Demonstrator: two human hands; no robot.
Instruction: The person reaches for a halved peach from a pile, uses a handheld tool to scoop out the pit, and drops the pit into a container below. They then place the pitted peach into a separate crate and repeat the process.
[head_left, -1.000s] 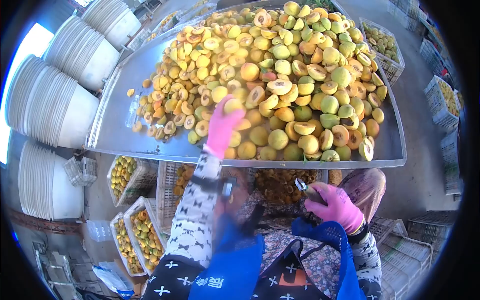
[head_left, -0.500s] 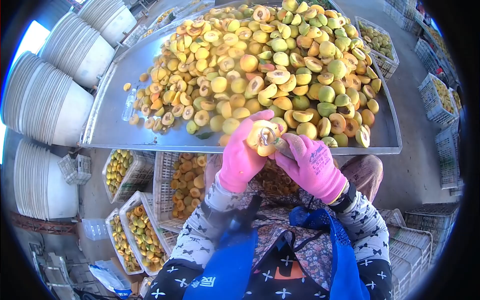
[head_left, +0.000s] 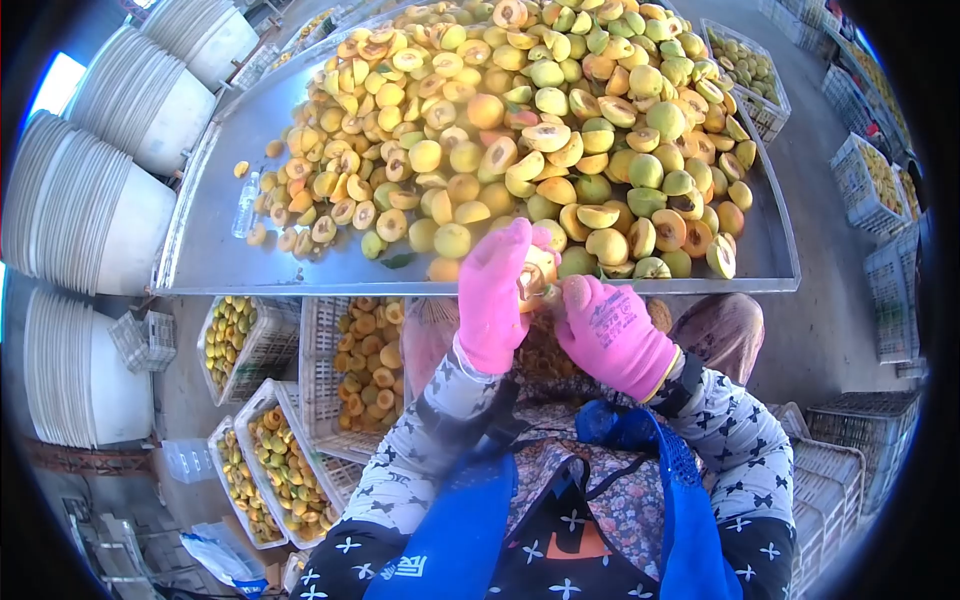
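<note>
My left hand (head_left: 492, 300), in a pink glove, is closed around a yellow peach half (head_left: 538, 270) just over the near edge of the metal table. The cut side is turned toward my right hand (head_left: 615, 330), which is also gloved in pink. That hand is closed on a looped pitting tool, whose tip (head_left: 551, 292) is at the fruit; its handle is mostly hidden in my fist. Beyond my hands lies a large heap of halved yellow-green peaches (head_left: 560, 135) on the table (head_left: 330, 285).
A clear plastic bottle (head_left: 246, 205) lies on the table's left side. Below, a crate of peach halves (head_left: 372, 360) stands by my left leg, near more filled crates (head_left: 290, 470). Stacked white tubs (head_left: 95, 205) line the left; stacked crates (head_left: 825, 490) stand at right.
The peach half has turned and tipped in my left hand, so its cut face shows less. My right hand has drawn slightly down and right, and the tool's loop is no longer plainly visible.
</note>
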